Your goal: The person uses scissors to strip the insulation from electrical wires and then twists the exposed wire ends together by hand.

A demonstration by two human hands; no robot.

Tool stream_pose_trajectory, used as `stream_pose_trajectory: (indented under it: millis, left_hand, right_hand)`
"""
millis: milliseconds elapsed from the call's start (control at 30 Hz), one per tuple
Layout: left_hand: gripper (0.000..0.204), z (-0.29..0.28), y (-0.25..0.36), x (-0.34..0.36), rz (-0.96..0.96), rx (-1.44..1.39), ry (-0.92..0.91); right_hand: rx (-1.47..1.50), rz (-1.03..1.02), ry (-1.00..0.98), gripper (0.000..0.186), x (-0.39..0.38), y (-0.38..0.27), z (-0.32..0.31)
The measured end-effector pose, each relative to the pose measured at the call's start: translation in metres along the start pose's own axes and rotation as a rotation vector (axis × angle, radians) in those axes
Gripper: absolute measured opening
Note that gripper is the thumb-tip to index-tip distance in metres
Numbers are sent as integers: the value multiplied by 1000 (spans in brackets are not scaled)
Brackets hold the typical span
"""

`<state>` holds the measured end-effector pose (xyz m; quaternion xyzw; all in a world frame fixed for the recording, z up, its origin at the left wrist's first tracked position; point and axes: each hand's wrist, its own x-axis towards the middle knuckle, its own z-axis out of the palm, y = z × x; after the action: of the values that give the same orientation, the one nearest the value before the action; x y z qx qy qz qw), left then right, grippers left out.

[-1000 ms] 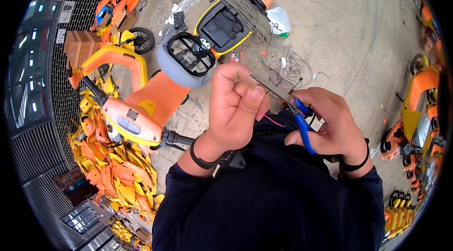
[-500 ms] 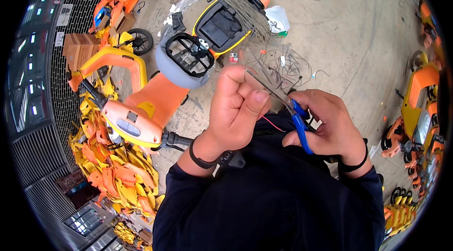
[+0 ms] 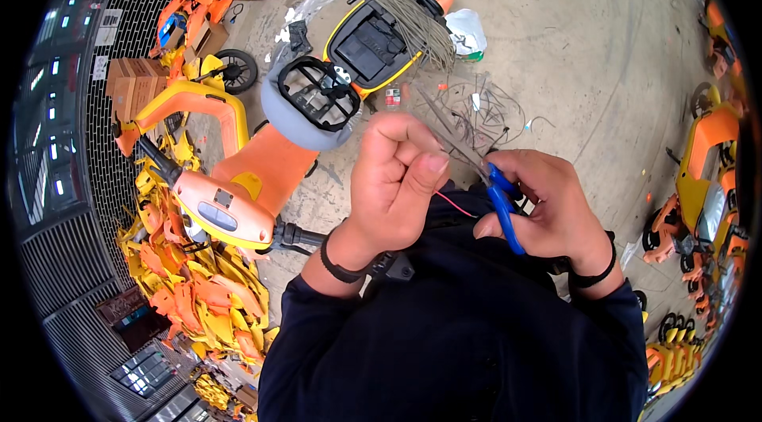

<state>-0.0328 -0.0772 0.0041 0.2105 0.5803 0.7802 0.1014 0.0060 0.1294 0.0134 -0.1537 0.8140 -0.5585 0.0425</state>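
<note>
My right hand [image 3: 556, 198] grips a pair of scissors with blue handles [image 3: 503, 212], thumb in one loop. Their metal blades [image 3: 459, 136] point up and left, passing close to the curled fingers of my left hand [image 3: 397, 184]. That hand is closed in a pinch, thumb against the bent forefinger. A thin red wire [image 3: 455, 203] sticks out below its palm side; the rest of it is hidden in the fingers. Whether the blades touch the wire, I cannot tell.
An orange and yellow scooter [image 3: 214, 204] stands at my left, with a grey-rimmed basket part [image 3: 305, 117]. Beyond lie a bundle of grey cables [image 3: 413, 21] and tangled wires [image 3: 480, 117] on the floor. Body panels [image 3: 206, 295] pile up at left; more scooters [image 3: 706, 160] stand at right.
The scissors have shifted: their blades, earlier at the left forefinger's tip, now reach farther up past it. My left hand has barely moved.
</note>
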Motion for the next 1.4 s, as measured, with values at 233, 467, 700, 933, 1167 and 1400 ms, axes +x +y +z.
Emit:
stream_pose_trajectory:
  millis: [233, 467, 700, 933, 1167, 1400]
  left_hand:
    - [18, 15, -1, 10, -8, 24, 105]
    - [17, 20, 1, 14, -28, -44, 86]
    - [18, 5, 1, 2, -33, -274, 137]
    - [16, -17, 8, -5, 102, -44, 192]
    - [19, -8, 13, -5, 147, 63, 108]
    - [32, -14, 7, -7, 155, 335, 64]
  right_hand:
    - [126, 170, 35, 57, -2, 2, -10]
    - [197, 249, 48, 60, -8, 4, -15]
    - [569, 160, 476, 57, -31, 48, -31]
    - [251, 258, 311, 59, -36, 52, -69]
    - [75, 227, 171, 61, -7, 33, -25]
    - [-137, 123, 141, 64, 4, 29, -7]
